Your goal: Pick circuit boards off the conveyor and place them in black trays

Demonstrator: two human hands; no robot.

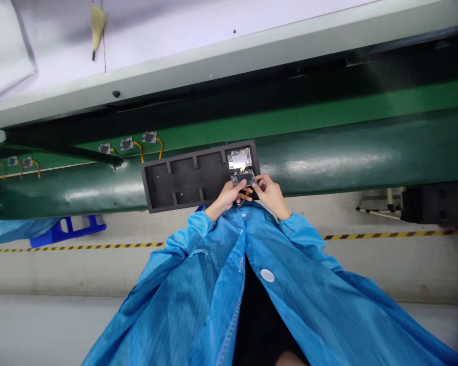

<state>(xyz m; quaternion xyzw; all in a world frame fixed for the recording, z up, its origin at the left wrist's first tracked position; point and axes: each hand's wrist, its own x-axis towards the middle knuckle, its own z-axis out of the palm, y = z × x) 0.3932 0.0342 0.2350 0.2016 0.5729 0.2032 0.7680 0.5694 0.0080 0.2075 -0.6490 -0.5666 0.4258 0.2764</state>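
Note:
Both of my hands hold one small circuit board point(245, 178) over the right end of a black foam tray point(168, 185). My left hand point(229, 195) pinches the board from its left and lower edge, with the thumb on top. On the right side, my right hand point(270, 194) grips the edge between thumb and fingers. An orange flex cable point(244, 199) hangs from the board toward my blue coat. Just beyond it, another circuit board point(239, 158) lies in the tray's far right compartment, with a small yellow piece showing between the two boards.
Several circuit boards point(126, 143) with orange flex cables lie along the green belt point(328, 152) to the left. A white shelf point(198, 30) with a pale brush-like tool point(97, 28) runs above. At lower left stands a blue plastic stool point(66, 231), beside another person's blue sleeve point(19, 231).

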